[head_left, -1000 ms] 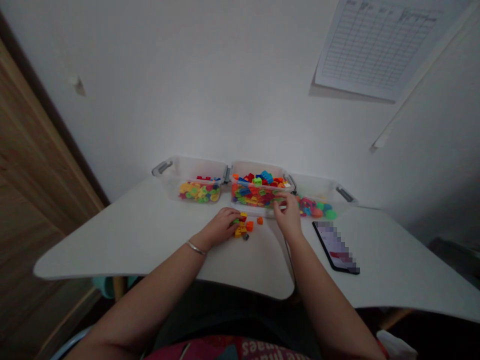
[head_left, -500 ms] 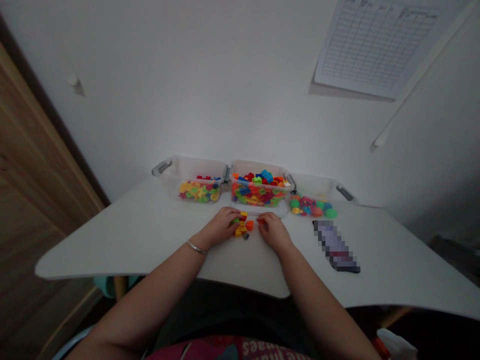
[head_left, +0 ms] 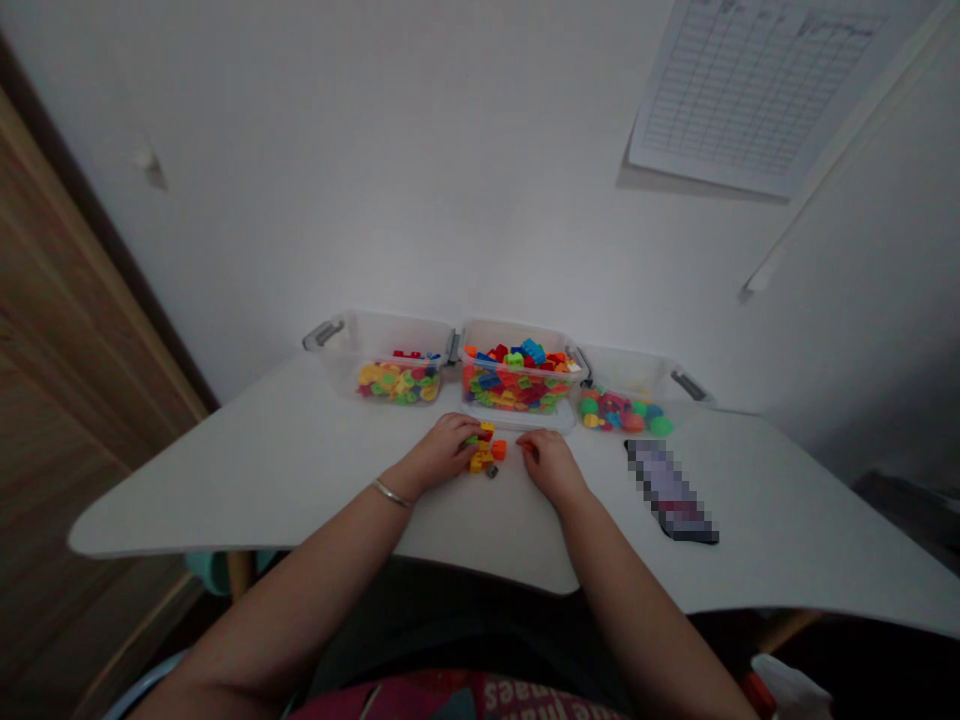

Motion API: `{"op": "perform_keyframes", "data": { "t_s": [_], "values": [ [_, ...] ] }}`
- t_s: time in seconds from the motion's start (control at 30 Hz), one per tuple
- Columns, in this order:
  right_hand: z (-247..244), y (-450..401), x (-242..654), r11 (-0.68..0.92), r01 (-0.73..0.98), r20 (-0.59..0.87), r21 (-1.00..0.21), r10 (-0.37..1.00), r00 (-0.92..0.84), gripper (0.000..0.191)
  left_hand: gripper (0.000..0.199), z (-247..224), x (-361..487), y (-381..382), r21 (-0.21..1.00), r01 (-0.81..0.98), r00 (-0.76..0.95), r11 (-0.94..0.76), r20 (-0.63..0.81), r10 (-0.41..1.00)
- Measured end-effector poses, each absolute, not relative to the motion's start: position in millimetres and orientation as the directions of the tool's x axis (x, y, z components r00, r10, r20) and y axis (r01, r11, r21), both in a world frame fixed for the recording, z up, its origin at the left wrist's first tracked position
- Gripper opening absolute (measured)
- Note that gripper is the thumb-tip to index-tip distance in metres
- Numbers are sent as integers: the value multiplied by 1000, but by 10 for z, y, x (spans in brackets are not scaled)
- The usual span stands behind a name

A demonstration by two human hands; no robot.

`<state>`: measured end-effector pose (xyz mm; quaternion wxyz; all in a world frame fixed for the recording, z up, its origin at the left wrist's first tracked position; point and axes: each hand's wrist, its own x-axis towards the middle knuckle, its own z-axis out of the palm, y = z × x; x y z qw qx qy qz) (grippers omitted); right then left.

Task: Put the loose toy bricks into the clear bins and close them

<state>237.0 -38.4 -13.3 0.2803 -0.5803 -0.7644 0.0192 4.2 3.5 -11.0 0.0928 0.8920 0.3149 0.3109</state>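
My left hand (head_left: 445,447), a bangle on its wrist, is closed round the left side of a small cluster of toy building blocks (head_left: 481,461) on the table. Yellow, red, green and orange pieces show beyond its fingertips; the rest is hidden under the hand. A small grey piece (head_left: 492,471) lies at the near side of the cluster. To the right, apart from the blocks, my right hand (head_left: 553,467) pinches a small orange block (head_left: 526,447), mostly covered by the fingers.
Behind my hands stand three clear bins: a left bin (head_left: 397,335) with mixed pieces, a middle bin (head_left: 525,368) heaped with blocks, and a right bin (head_left: 634,368) with round pieces. A lid (head_left: 559,420) lies under the middle one. A phone-like object (head_left: 671,490) lies at right on the white table (head_left: 300,470).
My right hand has shifted very slightly right and toward me, its fingers curled a little more. My left hand and the block cluster stay almost unchanged.
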Motion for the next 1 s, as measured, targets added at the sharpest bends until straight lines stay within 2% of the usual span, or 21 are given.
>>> {"op": "perform_keyframes", "data": {
  "t_s": [0.13, 0.2, 0.33, 0.43, 0.5, 0.67, 0.8, 0.93, 1.0],
  "values": [
    [-172, -382, 2376, 344, 870, 405, -355, 895, -188, 32, 29, -118, 46, 42, 354, 510, 609, -784, 495, 620],
    [-174, -362, 2386, 354, 848, 434, -395, 885, -167, 32, 29, -113, 46, 40, 351, 513, 612, -783, 489, 621],
    [-13, -290, 2411, 395, 764, 617, -510, 787, 5, 19, 29, -115, 39, 41, 341, 508, 618, -791, 495, 611],
    [243, -230, 2430, 496, 728, 753, -473, 656, 42, 6, 30, -127, 31, 46, 340, 506, 617, -793, 499, 608],
    [415, -178, 2448, 534, 720, 798, -443, 602, 45, 7, 30, -130, 28, 47, 339, 509, 616, -791, 499, 610],
    [661, 42, 2517, 467, 696, 774, -545, 599, 205, 18, 29, -105, 30, 33, 348, 507, 622, -788, 485, 615],
    [708, 204, 2544, 413, 775, 790, -479, 588, 175, 7, 31, -88, 35, 25, 353, 519, 625, -778, 464, 628],
    [699, 267, 2527, 317, 826, 758, -466, 625, 188, 7, 33, -84, 38, 22, 356, 521, 628, -776, 456, 630],
    [673, 266, 2518, 307, 853, 762, -422, 629, 151, 9, 33, -82, 39, 18, 354, 521, 630, -777, 456, 629]
  ]
}}
